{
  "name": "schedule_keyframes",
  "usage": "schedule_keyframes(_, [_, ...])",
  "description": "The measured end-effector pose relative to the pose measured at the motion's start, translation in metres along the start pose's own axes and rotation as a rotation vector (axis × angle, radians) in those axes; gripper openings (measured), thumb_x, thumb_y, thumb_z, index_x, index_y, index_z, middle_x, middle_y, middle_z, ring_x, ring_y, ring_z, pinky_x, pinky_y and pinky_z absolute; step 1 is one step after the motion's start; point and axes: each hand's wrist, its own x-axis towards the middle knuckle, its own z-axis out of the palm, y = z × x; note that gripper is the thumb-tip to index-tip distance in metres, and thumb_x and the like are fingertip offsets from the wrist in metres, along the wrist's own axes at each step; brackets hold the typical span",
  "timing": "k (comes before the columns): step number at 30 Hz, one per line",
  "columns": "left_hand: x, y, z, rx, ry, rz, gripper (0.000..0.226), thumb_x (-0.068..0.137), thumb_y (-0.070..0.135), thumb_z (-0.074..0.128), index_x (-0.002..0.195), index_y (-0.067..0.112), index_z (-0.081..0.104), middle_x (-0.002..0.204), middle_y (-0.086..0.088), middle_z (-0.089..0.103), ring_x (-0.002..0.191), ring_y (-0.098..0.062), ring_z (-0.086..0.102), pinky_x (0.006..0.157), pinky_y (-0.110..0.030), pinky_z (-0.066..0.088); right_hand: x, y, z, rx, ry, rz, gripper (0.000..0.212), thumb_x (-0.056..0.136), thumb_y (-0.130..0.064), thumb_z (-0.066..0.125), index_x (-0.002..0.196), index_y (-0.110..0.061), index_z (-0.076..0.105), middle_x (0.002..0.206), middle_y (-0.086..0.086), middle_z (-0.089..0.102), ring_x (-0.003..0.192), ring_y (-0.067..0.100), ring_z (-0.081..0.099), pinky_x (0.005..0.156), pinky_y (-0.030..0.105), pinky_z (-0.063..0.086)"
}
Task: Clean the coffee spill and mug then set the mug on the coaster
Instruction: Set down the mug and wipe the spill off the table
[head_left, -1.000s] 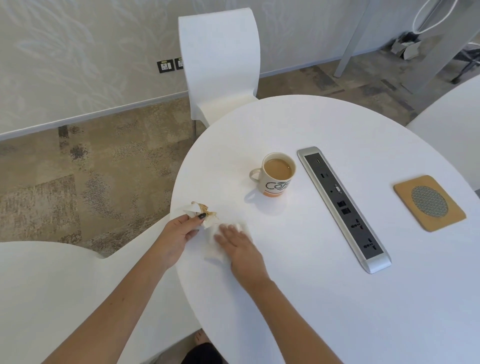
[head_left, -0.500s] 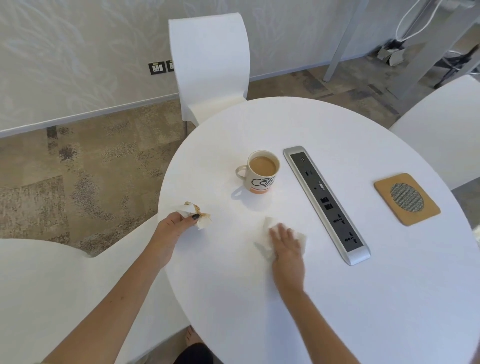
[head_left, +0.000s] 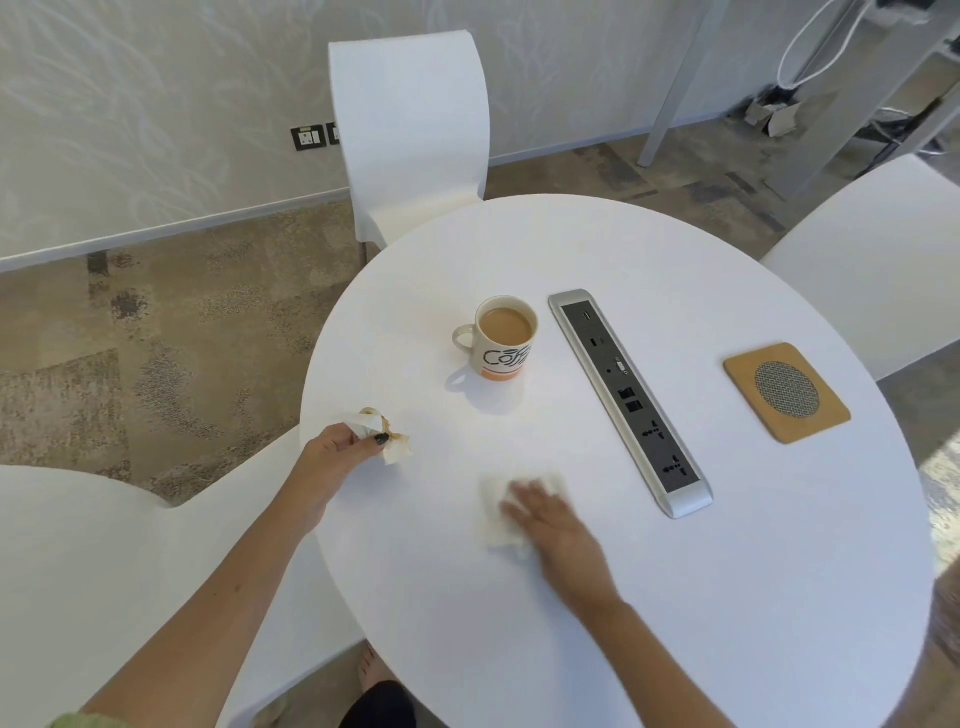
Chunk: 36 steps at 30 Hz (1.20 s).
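Note:
A cream mug (head_left: 503, 340) full of milky coffee stands on the round white table (head_left: 675, 597), handle to the left. A tan square coaster (head_left: 786, 391) with a round mesh centre lies at the right. My left hand (head_left: 335, 453) pinches a crumpled, coffee-stained tissue (head_left: 385, 437) at the table's left edge. My right hand (head_left: 558, 535) lies flat, fingers spread and blurred, pressing a clean white tissue (head_left: 501, 506) on the table in front of the mug. A faint brown trace shows near the mug's base.
A grey power-socket strip (head_left: 629, 401) runs between the mug and the coaster. White chairs stand at the far side (head_left: 410, 130) and at the right (head_left: 872, 260). Another white table (head_left: 78, 582) is at the left.
My right hand slid the white tissue rightward across the table and then slightly back toward me. My left hand stayed at the edge with the stained tissue.

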Motion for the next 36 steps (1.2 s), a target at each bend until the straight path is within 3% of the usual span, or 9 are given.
schedule_keyframes(4, [-0.007,0.004,0.005,-0.013,0.005,-0.022,0.024,0.081,0.018,0.072,0.104,0.011,0.07,0.117,0.0,0.067,0.109,-0.007,0.06,0.083,-0.017,0.038,-0.015,0.044,-0.018,0.099,0.133,0.407,0.054,0.087,0.012,0.048,0.127,-0.021,0.06,0.146,-0.005,0.042,0.14,0.015,0.027,0.115,0.037,0.027])
schedule_keyframes(7, [-0.016,0.007,0.01,-0.059,0.011,-0.029,0.02,0.08,0.018,0.072,0.099,0.018,0.072,0.1,0.013,0.074,0.093,0.005,0.064,0.082,-0.017,0.039,-0.017,0.033,-0.009,0.112,0.21,0.568,0.055,0.087,0.013,0.044,0.127,-0.022,0.059,0.148,-0.002,0.04,0.143,0.02,0.024,0.117,0.045,0.022])
schedule_keyframes(12, [-0.039,0.008,0.025,-0.033,-0.002,-0.031,0.019,0.083,0.018,0.07,0.102,0.019,0.072,0.092,0.017,0.075,0.084,0.008,0.064,0.083,-0.019,0.04,-0.028,-0.023,0.016,0.24,0.002,0.39,0.054,0.086,0.008,0.047,0.126,-0.027,0.06,0.143,-0.013,0.041,0.139,0.003,0.023,0.118,0.024,0.009])
schedule_keyframes(16, [-0.055,0.009,0.042,-0.048,-0.023,-0.002,0.012,0.082,0.018,0.07,0.093,0.014,0.07,0.089,0.015,0.074,0.084,0.003,0.064,0.087,-0.023,0.039,-0.025,-0.058,-0.005,1.036,-0.102,0.632,0.054,0.094,0.006,0.043,0.098,-0.039,0.073,0.122,-0.018,0.063,0.121,0.005,0.054,0.103,0.018,0.041])
schedule_keyframes(21, [-0.078,0.022,0.075,-0.034,-0.012,0.042,0.021,0.08,0.019,0.072,0.067,0.014,0.057,0.081,0.003,0.056,0.073,0.0,0.058,0.087,-0.027,0.035,-0.018,-0.052,-0.058,1.747,-0.056,0.647,0.043,0.094,0.0,0.044,0.132,-0.017,0.054,0.134,0.009,0.058,0.122,0.026,0.055,0.09,0.036,0.053])
schedule_keyframes(24, [-0.092,0.033,0.093,-0.012,-0.026,0.065,0.022,0.083,0.022,0.071,0.094,0.003,0.068,0.1,0.0,0.068,0.098,-0.007,0.061,0.091,-0.024,0.039,-0.023,-0.045,-0.088,2.03,0.048,0.715,0.041,0.089,-0.013,0.055,0.13,-0.016,0.056,0.131,0.01,0.06,0.12,0.027,0.057,0.087,0.039,0.055])
schedule_keyframes(27, [-0.111,0.049,0.115,0.088,-0.096,0.192,0.019,0.091,0.017,0.062,0.109,0.023,0.067,0.11,0.014,0.069,0.103,0.006,0.059,0.078,-0.008,0.041,-0.027,-0.039,-0.113,2.161,0.127,0.795,0.032,0.087,-0.016,0.059,0.117,-0.008,0.066,0.124,0.014,0.064,0.114,0.031,0.062,0.084,0.045,0.056])
schedule_keyframes(30, [-0.129,0.065,0.141,0.202,-0.16,0.325,0.023,0.093,0.016,0.059,0.102,0.037,0.064,0.124,0.006,0.056,0.115,0.0,0.052,0.094,-0.018,0.041,-0.027,-0.038,-0.136,2.194,0.15,0.833,0.032,0.088,-0.014,0.057,0.117,-0.002,0.066,0.123,0.017,0.064,0.117,0.034,0.059,0.095,0.048,0.05])
schedule_keyframes(36, [-0.153,0.09,0.198,0.952,-0.026,0.77,0.011,0.085,0.023,0.068,0.079,0.016,0.073,0.132,-0.001,0.045,0.125,-0.024,0.035,0.092,-0.031,0.029,-0.028,-0.046,-0.173,2.2,0.153,0.635,0.032,0.087,-0.008,0.05,0.114,-0.001,0.066,0.121,0.019,0.065,0.113,0.035,0.061,0.103,0.051,0.043])
